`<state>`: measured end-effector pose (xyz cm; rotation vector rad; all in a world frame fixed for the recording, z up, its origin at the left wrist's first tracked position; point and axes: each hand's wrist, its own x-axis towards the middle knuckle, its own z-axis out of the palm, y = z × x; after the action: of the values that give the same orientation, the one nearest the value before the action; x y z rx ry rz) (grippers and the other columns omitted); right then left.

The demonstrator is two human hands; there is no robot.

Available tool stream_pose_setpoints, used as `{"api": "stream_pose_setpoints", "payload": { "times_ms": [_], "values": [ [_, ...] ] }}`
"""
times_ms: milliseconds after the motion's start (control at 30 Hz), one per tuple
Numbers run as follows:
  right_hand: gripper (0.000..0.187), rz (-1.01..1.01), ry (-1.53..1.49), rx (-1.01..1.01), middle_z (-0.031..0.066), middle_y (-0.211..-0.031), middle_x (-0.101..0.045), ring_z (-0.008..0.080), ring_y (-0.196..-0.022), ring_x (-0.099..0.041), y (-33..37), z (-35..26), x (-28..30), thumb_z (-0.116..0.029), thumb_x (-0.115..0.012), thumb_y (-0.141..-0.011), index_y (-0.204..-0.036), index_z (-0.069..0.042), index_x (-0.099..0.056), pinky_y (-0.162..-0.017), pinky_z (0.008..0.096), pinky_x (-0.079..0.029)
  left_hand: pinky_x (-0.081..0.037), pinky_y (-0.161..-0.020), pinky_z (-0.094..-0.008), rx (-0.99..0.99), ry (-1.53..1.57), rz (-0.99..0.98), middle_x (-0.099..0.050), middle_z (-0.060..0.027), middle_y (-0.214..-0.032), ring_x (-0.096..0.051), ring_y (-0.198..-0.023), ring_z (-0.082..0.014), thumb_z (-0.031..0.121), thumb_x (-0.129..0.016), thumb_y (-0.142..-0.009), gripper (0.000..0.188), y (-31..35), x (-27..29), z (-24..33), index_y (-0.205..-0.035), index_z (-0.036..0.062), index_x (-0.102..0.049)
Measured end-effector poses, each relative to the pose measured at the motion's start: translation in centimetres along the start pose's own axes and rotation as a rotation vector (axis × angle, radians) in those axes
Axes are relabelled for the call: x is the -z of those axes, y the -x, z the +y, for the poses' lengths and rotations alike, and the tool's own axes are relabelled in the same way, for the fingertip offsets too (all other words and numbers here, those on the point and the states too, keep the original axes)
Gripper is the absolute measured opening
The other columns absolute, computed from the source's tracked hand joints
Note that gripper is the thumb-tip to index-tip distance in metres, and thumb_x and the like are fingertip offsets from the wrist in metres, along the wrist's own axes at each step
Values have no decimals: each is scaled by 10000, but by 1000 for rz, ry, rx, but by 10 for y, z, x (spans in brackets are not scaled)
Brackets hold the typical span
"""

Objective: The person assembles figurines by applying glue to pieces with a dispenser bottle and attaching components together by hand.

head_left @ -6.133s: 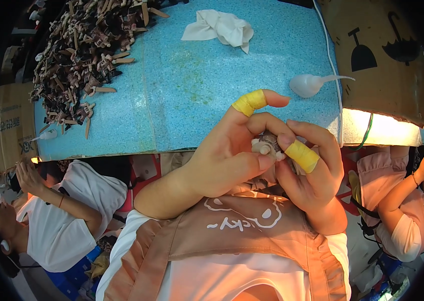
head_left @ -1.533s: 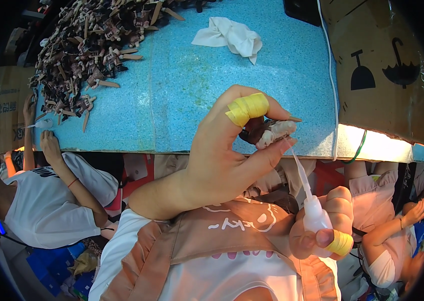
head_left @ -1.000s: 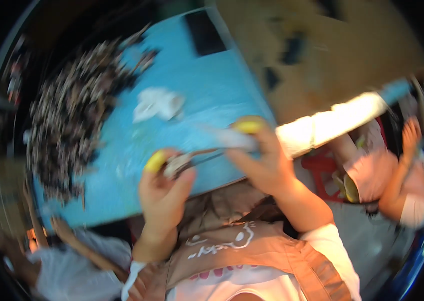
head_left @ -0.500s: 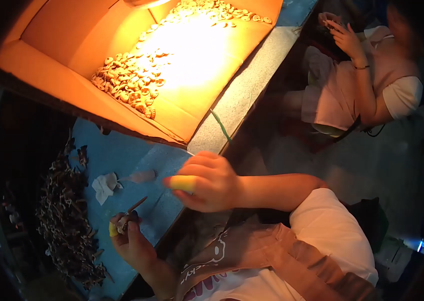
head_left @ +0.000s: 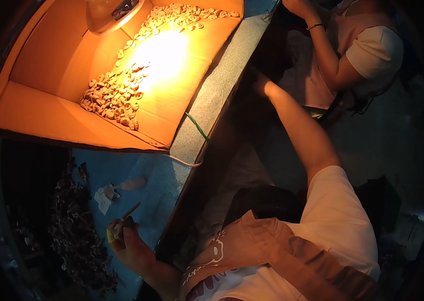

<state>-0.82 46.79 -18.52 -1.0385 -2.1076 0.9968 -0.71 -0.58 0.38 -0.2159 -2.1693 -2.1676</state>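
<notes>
Now, left hand: the left hand, at the near left over the surface, has thumb and fingers clamped together on a small figure; yellow tape wraps one finger.
Figure: the small figure sits at the fingertips, with a thin stick pointing from it toward the far right; its details are lost in shadow.
Right hand: the right hand reaches to the far right, off the surface; it is too dark to tell whether its fingers are apart, together or around anything.
Bottle and cloth: a squeeze bottle lies just beyond the held figure, its narrow end at a crumpled white cloth.
Heap: a dark heap of figures spreads along the left of the surface.
Box: a cardboard box at the far left has many small rounded pieces under a lit lamp.
Progress: one figure appears to be in work, with the bottle set down; whether it is finished cannot be told. Plenty of pieces remain in the box; which heaped figures are done is unclear.
</notes>
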Motion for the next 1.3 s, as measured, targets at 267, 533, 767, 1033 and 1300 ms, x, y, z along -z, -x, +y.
{"api": "stream_pose_setpoints", "payload": {
  "times_ms": [267, 533, 767, 1033, 1300],
  "values": [
    [351, 442, -585, 276, 4, -751, -475, 76, -640, -428, 10, -66, 15, -44, -524, -823, -1163, 6, -459, -584, 219, -382, -426, -715, -281, -5, 73, 52, -517, -59, -989, -510, -809, -141, 15, -556, -814, 301, 4, 3, -2, -1102, -3, -470],
    [223, -79, 9, 869, 143, -896, -563, 312, -875, -545, 31, -217, -22, -155, -574, -769, -970, -62, -599, -766, 389, -448, -395, -568, -220, 77, 236, -60, -554, -58, -911, -502, -733, -106, 66, -643, -790, 341, 1, -5, 0, -1088, -18, -499],
    [228, -82, 394, 905, 151, -787, -630, 317, -712, -600, -22, -260, -84, -249, -518, -804, -856, -60, -634, -671, 415, -475, -428, -572, -203, 260, 417, -88, -581, -50, -940, -543, -780, -104, 73, -641, -794, 365, 16, 2, 2, -1124, 3, -503],
    [196, -229, 605, 999, 113, -763, -622, 213, -679, -604, -17, -217, -42, -253, -521, -839, -972, -136, -605, -617, 319, -469, -439, -560, -209, 332, 445, -234, -593, -79, -934, -566, -700, -120, 27, -590, -815, 334, 18, 1, -5, -1135, 8, -496],
    [249, -663, -900, 171, 90, -815, -593, 135, -694, -562, 144, -237, 39, -50, -521, -859, -1088, 42, -549, -649, 235, -448, -473, -620, -224, 399, 468, -406, -572, -110, -1044, -561, -817, -111, -17, -537, -844, 331, 7, -11, -4, -1167, -11, -465]
  ]
}}
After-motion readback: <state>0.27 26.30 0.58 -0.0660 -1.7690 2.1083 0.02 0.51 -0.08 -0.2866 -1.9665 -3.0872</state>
